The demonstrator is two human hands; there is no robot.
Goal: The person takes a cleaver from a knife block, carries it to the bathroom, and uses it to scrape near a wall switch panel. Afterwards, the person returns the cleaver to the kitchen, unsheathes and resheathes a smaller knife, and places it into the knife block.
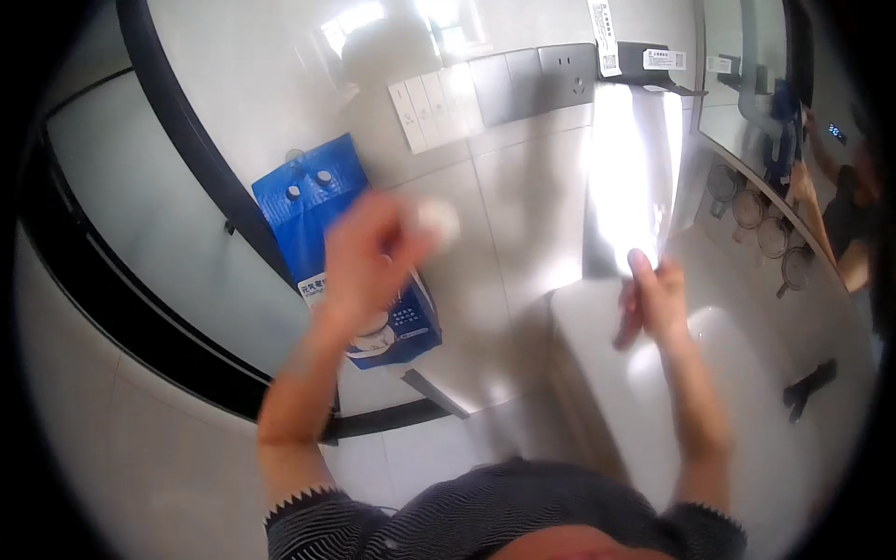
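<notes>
My left hand (359,261) is raised in front of the wall and smeared by motion. Its fingers are closed around a small white rounded thing (435,221), too blurred to name. Behind this hand a blue printed bag (313,191) hangs flat on the wall, partly covered by the hand and forearm. My right hand (661,303) hovers over the white washbasin (607,364), thumb up and fingers loosely bent apart from it. Nothing shows in its grip. Just above the thumb, a tall bright white panel (635,168) glares, its surface washed out.
Switches and sockets (495,89) line the tiled wall. A dark shelf (644,63) with labels sits above the bright panel. On the right are a mirror (747,103), several round clear holders (775,238) and a black object (810,387). A dark-framed door (159,196) stands left.
</notes>
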